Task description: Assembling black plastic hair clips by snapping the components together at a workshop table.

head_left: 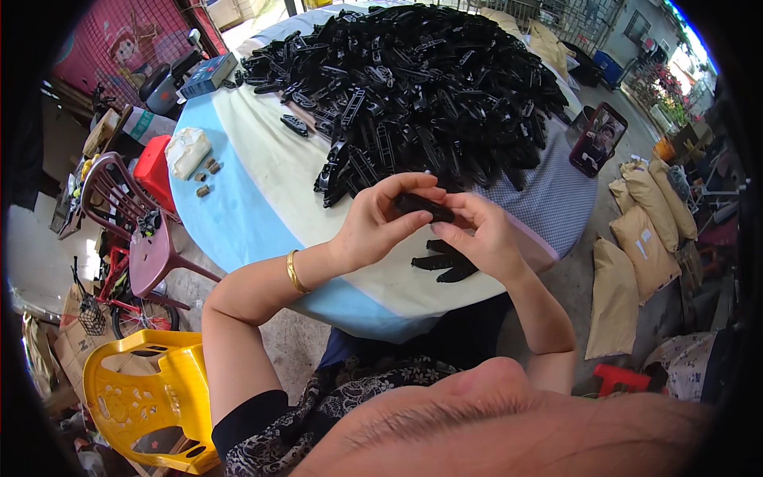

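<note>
Parts heap (pixel 421 87): on table (pixel 262 183), behind my hands | phone (pixel 598 139): right of heap | sacks (pixel 644 238): right of table | chairs (pixel 151 389): my left

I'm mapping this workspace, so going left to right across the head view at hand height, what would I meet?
Dark red plastic chair → left hand → small black plastic part pinched by both hands → right hand → tan paper sacks on the floor.

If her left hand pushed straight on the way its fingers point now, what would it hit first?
The left hand points right, across the black plastic piece it pinches. It would likely meet the right hand first, since both grip that piece; depth is hard to judge.
</note>
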